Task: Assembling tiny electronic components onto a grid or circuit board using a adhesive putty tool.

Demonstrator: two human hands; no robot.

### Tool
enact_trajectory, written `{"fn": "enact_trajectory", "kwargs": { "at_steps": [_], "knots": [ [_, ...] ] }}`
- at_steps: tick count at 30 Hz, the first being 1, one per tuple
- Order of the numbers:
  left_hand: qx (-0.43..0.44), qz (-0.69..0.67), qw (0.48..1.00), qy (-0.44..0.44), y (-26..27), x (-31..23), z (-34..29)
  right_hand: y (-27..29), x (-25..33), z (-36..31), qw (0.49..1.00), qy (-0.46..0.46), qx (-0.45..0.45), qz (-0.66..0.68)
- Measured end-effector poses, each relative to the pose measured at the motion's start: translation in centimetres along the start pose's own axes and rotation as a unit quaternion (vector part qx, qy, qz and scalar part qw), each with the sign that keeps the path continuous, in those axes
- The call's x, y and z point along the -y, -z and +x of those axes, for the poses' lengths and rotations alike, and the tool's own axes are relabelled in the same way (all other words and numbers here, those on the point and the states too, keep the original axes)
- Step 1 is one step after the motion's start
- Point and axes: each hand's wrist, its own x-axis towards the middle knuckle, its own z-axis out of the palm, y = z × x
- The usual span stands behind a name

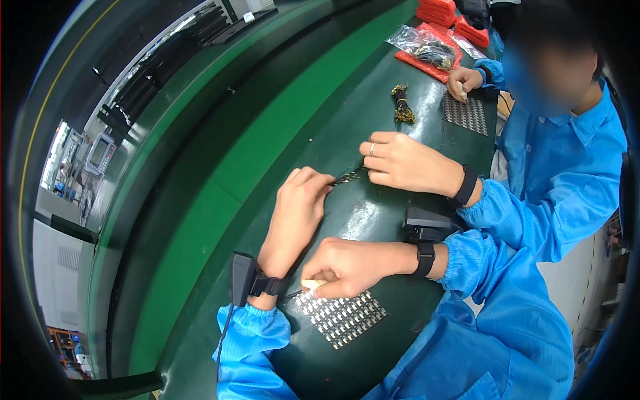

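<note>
My left hand (297, 203) is closed, its fingertips at one end of a thin dark strand bundle with gold flecks (347, 177). At the bundle's other end are the pinched fingers of a co-worker's hand (403, 162), which wears a ring. My right hand (343, 267) is closed in a pinch above a panel of small pale parts in rows (347, 319). Something cream-coloured (311, 284) shows at its fingertips; whether it is held or worn on a finger I cannot tell. A thin dark line (291, 294) runs out beside those fingertips.
On the green table (267, 320) lies a tied bundle of dark wires with gold ends (403, 105). Beyond are red bubble-wrap packs (437, 12) and a clear bag (427, 50). The co-worker's other hand (465, 81) rests at a second panel (467, 115). A green trough (220, 193) runs along the left.
</note>
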Motion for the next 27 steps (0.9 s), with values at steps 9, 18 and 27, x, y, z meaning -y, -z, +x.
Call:
{"fn": "enact_trajectory", "kwargs": {
  "at_steps": [9,18,27],
  "knots": [
    [0.003,-0.023,0.996,0.089,3.0,-0.5,0.2,-0.1,0.3,0.2,1.000,-0.010,0.003,0.007],
    [-0.005,0.084,0.994,0.066,3.1,-0.4,-0.7,4.2,-0.1,-1.8,0.870,-0.051,-0.457,-0.179],
    [-0.080,0.142,0.982,0.094,7.4,2.2,-2.7,1.9,-0.4,-6.7,0.899,-0.115,-0.307,-0.290]
  ]
}}
